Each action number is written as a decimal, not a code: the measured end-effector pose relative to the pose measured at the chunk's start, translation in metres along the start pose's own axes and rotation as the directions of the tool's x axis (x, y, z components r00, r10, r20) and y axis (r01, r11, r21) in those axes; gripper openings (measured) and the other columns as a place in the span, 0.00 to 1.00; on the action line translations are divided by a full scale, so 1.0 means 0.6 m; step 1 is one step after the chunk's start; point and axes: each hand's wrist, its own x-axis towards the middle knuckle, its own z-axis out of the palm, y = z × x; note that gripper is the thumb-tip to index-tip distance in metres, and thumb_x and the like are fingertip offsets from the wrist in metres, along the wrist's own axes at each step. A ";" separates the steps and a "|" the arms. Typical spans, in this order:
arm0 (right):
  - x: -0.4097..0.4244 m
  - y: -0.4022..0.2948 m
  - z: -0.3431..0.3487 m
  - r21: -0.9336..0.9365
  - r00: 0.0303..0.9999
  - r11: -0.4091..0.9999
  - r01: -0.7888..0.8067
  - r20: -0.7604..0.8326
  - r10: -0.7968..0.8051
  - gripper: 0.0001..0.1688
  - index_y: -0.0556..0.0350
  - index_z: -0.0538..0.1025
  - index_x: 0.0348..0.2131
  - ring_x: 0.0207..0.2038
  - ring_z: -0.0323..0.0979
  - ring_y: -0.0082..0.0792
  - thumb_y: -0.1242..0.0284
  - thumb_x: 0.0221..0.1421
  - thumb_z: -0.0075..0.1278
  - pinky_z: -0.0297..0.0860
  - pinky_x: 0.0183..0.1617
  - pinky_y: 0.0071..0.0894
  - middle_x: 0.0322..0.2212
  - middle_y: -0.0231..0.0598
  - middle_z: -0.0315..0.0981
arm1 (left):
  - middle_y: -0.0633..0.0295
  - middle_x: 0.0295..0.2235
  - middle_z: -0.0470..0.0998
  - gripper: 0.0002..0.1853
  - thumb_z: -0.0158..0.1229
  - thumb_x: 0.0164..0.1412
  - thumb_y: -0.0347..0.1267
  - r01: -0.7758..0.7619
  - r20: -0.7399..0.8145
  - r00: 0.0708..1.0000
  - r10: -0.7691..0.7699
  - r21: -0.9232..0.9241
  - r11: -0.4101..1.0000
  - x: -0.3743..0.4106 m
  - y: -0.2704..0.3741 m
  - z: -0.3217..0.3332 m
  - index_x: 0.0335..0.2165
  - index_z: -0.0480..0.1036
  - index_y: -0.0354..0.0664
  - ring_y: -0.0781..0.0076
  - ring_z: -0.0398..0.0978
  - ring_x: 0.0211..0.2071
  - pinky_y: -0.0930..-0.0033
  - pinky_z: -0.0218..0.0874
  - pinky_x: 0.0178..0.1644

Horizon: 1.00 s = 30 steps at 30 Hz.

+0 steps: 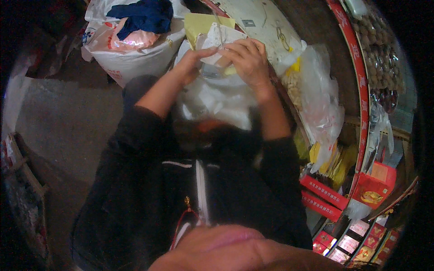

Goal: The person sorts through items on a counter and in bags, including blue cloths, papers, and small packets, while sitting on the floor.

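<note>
Both my hands meet over a white sheet of paper (217,35) with faint marks, near the top centre. My left hand (196,62) pinches its lower left edge with the thumb on top. My right hand (245,57) lies bent over its lower right part, and its fingertips touch near the left thumb. A thin cord or wire (220,28) runs down across the paper to the fingertips. Behind stands a yellow sheet (195,25). Below the hands is a translucent plastic bag or wrap (213,98); a small greyish object (212,71) shows just under the paper, its kind unclear.
At the upper left, a white woven sack (135,64) holds a pink plastic package (132,39) with dark blue cloth (145,17) on top. Clear plastic bags (320,91) hang to the right, beside a red-edged shelf (361,98). Red boxes (374,184) stand at the lower right.
</note>
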 end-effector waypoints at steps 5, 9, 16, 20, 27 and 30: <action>-0.012 0.027 -0.013 0.193 0.964 0.950 -0.244 -0.055 0.259 0.14 0.50 0.74 0.32 0.39 0.66 0.30 0.77 0.41 0.43 0.59 0.45 0.36 0.35 0.30 0.69 | 0.60 0.39 0.70 0.21 0.54 0.49 0.31 -0.075 -0.017 0.997 0.074 -0.028 0.997 0.000 0.000 0.011 0.43 0.63 0.38 0.67 0.69 0.39 0.65 0.61 0.42; -0.001 0.020 -0.030 0.840 0.471 0.115 -0.530 0.179 0.864 0.14 0.57 0.71 0.37 0.32 0.69 0.28 0.70 0.51 0.44 0.64 0.38 0.28 0.31 0.34 0.70 | 0.60 0.39 0.70 0.21 0.54 0.49 0.30 -0.151 -0.014 0.989 0.150 -0.040 0.988 0.009 -0.007 -0.002 0.43 0.63 0.37 0.67 0.69 0.39 0.66 0.61 0.42; 0.017 0.011 -0.061 0.738 0.443 -0.150 -0.658 0.541 0.715 0.18 0.61 0.69 0.40 0.26 0.66 0.22 0.69 0.50 0.45 0.63 0.31 0.19 0.27 0.33 0.68 | 0.62 0.40 0.69 0.23 0.55 0.48 0.31 -0.109 -0.058 0.992 0.111 0.034 0.993 0.005 -0.004 -0.005 0.44 0.62 0.41 0.69 0.68 0.39 0.68 0.58 0.41; 0.020 0.001 -0.037 0.686 0.451 -0.049 -0.726 0.528 0.719 0.16 0.62 0.71 0.37 0.25 0.64 0.19 0.70 0.49 0.47 0.61 0.28 0.16 0.25 0.32 0.68 | 0.62 0.39 0.69 0.22 0.55 0.48 0.32 -0.092 -0.065 0.993 0.095 0.045 0.995 -0.003 0.002 -0.003 0.44 0.63 0.41 0.69 0.67 0.39 0.67 0.58 0.41; 0.017 0.011 -0.002 0.556 0.550 0.275 -0.784 0.417 0.724 0.17 0.61 0.71 0.29 0.22 0.65 0.27 0.64 0.45 0.51 0.63 0.28 0.26 0.18 0.33 0.68 | 0.62 0.39 0.70 0.22 0.55 0.48 0.31 -0.073 -0.054 0.996 0.074 0.013 0.997 -0.004 0.004 -0.002 0.43 0.63 0.40 0.68 0.67 0.40 0.66 0.59 0.41; 0.026 -0.008 -0.005 0.464 0.567 0.391 -0.795 0.338 0.751 0.21 0.62 0.71 0.28 0.23 0.65 0.30 0.61 0.41 0.54 0.63 0.30 0.28 0.19 0.35 0.69 | 0.61 0.38 0.70 0.21 0.56 0.47 0.32 -0.116 -0.037 0.993 0.116 -0.010 0.993 -0.009 0.003 0.000 0.42 0.65 0.38 0.67 0.69 0.38 0.66 0.61 0.38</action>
